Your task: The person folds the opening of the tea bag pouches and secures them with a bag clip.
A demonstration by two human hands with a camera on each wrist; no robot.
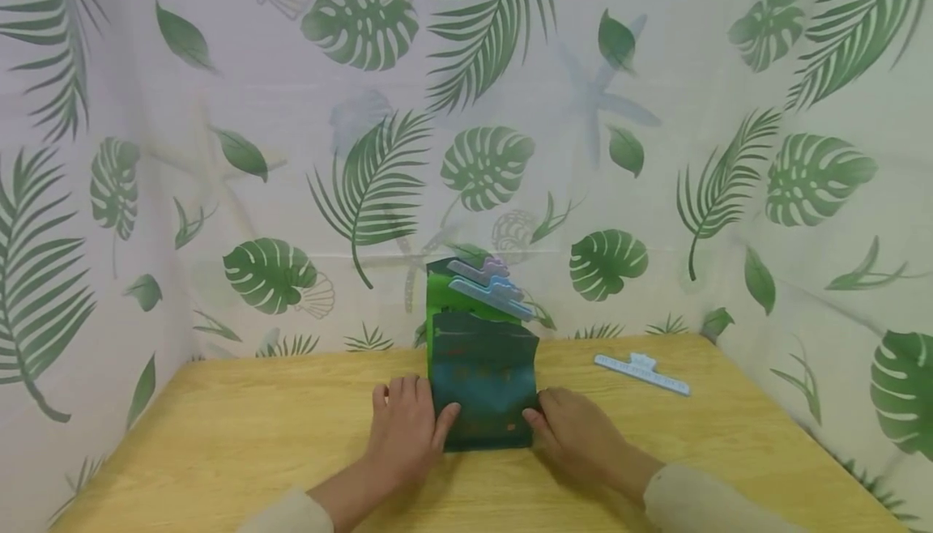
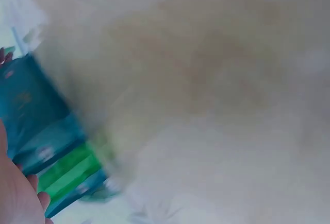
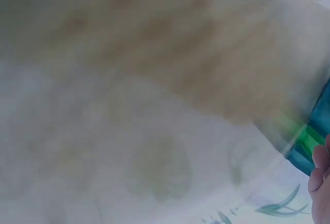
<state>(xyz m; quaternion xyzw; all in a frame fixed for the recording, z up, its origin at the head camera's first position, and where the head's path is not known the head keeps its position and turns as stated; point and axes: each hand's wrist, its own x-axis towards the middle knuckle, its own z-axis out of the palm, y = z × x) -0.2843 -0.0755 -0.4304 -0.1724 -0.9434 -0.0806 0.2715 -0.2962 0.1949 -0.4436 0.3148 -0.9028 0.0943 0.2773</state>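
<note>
A dark teal packaging bag [image 1: 484,379] stands upright on the table in the head view. Behind it rises a bright green part [image 1: 440,298], with a light blue sealing clip [image 1: 492,294] and a purple sealing clip [image 1: 474,272] lying slantwise at the top. My left hand [image 1: 408,424] grips the teal bag's left edge, thumb on the front and fingers behind. On the right edge my right hand [image 1: 576,436] pinches it the same way. In the left wrist view the teal bag [image 2: 36,110] shows beside the left hand [image 2: 18,193]. The right wrist view catches only part of the right hand [image 3: 320,183].
Another light blue sealing clip [image 1: 641,373] lies on the wooden table [image 1: 277,411], right of the bag. A leaf-patterned cloth [image 1: 510,95] hangs behind the table and along both sides. Blurred cloth fills most of both wrist views.
</note>
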